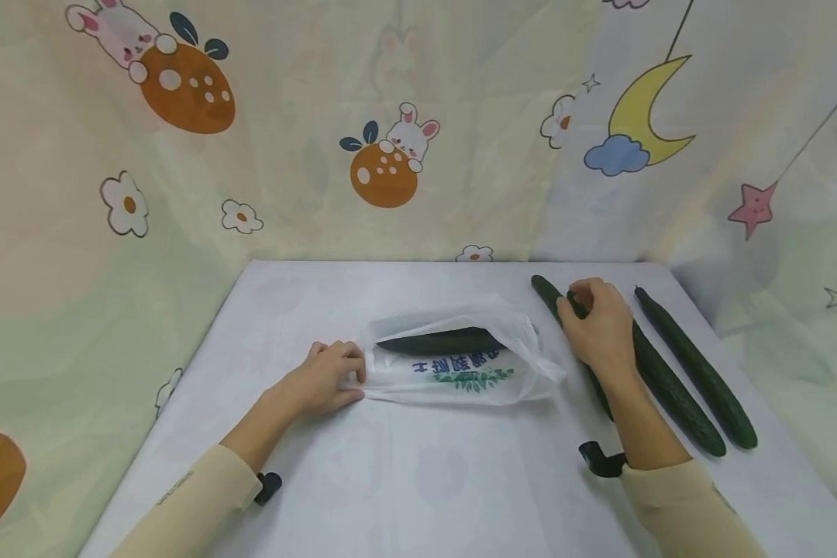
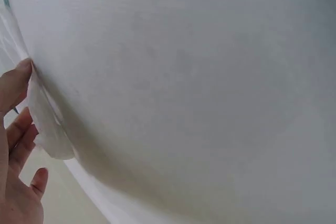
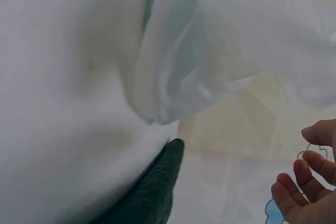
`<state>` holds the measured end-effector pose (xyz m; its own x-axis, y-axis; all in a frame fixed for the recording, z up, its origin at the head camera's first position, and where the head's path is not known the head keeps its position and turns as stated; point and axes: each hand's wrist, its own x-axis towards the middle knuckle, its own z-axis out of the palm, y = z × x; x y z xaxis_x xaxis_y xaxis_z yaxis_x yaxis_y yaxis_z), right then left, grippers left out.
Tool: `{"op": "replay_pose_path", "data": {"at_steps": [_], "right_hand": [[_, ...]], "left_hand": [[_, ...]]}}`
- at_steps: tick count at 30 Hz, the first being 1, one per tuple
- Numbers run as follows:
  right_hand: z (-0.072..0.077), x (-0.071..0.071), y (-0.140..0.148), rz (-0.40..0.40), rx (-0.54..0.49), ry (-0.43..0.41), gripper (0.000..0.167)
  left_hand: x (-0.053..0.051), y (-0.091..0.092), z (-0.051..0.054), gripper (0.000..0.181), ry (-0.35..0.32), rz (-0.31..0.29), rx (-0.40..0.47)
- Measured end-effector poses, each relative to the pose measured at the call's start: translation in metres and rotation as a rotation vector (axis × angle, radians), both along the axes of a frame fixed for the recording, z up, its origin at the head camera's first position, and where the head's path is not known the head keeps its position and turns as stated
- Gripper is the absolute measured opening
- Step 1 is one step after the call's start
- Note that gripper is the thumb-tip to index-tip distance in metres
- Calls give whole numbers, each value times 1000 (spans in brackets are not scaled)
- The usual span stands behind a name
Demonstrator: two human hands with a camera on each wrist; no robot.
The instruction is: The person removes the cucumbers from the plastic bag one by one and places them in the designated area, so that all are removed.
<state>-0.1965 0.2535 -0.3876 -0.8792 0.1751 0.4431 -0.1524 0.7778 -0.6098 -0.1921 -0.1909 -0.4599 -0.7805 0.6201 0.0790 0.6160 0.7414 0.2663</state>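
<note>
A cloth printed with rabbits, oranges and a yellow moon (image 1: 649,112) hangs behind a pale surface (image 1: 404,465), and from where I stand it rises on both sides too. Near the middle of the surface lies a thin white plastic bag (image 1: 474,380) with green leaf printing, and a bagged cucumber (image 1: 439,342) shows dark along its gap, running left to right. The person's left hand (image 1: 331,376) pinches the bag's left end between thumb and fingers.

Over to the right are, as far as I can count past the arm, three loose cucumbers: a left one (image 1: 546,292), a middle one (image 1: 680,399) and an outer one (image 1: 697,366). All slant the same way, far ends leaning left, near ends right, so their long axes cut across the bagged one's line. The right hand (image 1: 600,329) is much the nearer to them: it hovers above the left pair, fingers loosely bent, thumb apart, holding nothing. The bag sits to its left, the left cucumber's far tip just beyond the bag's right end.
</note>
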Motion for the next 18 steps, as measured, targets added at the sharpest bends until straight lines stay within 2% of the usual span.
{"op": "replay_pose_path", "data": {"at_steps": [5,9,12,18], "right_hand": [[12,-2,-16,17,-12,105,25],[17,3,-28,45,4,134,23],[19,6,-37,74,-6,180,21],[23,11,-57,143,9,242,20]], "left_hand": [[-1,4,0,12,-6,30,36],[-5,7,-5,10,59,8,96],[-8,10,-6,19,89,-7,107],[-11,17,-6,32,83,-35,87]]}}
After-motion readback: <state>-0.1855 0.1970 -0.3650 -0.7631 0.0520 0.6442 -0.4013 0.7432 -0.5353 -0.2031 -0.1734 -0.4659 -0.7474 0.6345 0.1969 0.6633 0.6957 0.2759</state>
